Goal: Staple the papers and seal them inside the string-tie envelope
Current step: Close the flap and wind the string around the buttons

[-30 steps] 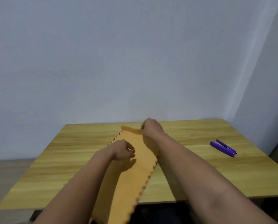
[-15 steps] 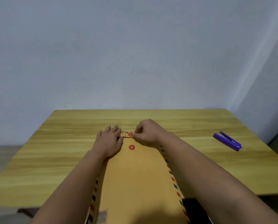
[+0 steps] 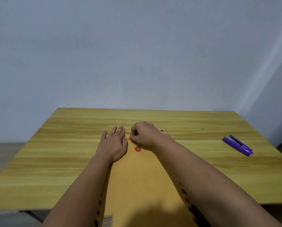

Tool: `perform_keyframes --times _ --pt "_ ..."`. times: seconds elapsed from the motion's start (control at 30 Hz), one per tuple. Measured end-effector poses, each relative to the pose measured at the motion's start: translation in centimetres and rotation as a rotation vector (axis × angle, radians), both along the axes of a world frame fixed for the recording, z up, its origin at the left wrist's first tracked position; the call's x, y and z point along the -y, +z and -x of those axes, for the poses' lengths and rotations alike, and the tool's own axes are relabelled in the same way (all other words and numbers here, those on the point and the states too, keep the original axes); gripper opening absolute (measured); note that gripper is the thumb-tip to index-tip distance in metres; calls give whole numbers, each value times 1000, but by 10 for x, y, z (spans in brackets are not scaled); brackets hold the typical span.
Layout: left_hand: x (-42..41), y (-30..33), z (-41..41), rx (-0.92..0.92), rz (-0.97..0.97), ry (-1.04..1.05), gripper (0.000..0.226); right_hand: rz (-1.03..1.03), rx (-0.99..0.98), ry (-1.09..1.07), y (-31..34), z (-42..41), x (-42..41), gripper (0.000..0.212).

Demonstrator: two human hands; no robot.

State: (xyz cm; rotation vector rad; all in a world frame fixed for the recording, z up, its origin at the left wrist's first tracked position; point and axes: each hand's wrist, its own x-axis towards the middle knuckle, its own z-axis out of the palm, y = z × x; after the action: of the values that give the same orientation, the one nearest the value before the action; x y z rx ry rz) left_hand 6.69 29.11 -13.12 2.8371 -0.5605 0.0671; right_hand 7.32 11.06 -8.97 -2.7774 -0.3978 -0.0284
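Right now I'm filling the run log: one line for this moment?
left hand flat on envelope | right hand pinching string | stapler idle

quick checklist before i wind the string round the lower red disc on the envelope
1. Envelope flat on the table: ok.
2. Left hand pressing flat on the envelope's top: ok.
3. Right hand pinching the string: ok, a thin loop shows beside its fingers.
4. Lower red disc uncovered: ok.
5. Flap's upper disc: cannot tell, hidden under the right hand.
6. Stapler out of the way: ok.
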Motion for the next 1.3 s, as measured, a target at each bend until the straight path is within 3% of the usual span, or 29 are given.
perform_keyframes --times 0.2,0.37,0.47,0.6,0.7,0.83,0.97,1.03,1.17,1.3 --pt "0 0 -3 -13 -3 14 56 -704 -115 -219 11 -2 11 13" --pt "1 -1 -4 -8 2 28 56 -957 -198 -261 40 8 15 10" --pt "0 -1 -3 -5 5 33 56 -771 -155 -217 43 7 19 11" --pt "1 1 0 -5 19 34 56 -227 -189 -83 23 8 12 31" --pt "0 2 1 -2 33 29 55 47 -47 -6 9 14 3 12" --pt "-1 0 1 5 24 28 54 56 -8 25 2 16 7 16" --pt "0 -1 -1 13 23 38 56 -317 -72 -75 4 17 14 11" --pt "0 -2 -1 18 18 42 57 -337 -48 -71 7 16 16 8" --pt "-1 -3 -1 22 38 38 56 19 -43 35 13 18 14 17" --pt "-2 -4 -1 16 67 27 57 347 158 151 14 17 4 16"
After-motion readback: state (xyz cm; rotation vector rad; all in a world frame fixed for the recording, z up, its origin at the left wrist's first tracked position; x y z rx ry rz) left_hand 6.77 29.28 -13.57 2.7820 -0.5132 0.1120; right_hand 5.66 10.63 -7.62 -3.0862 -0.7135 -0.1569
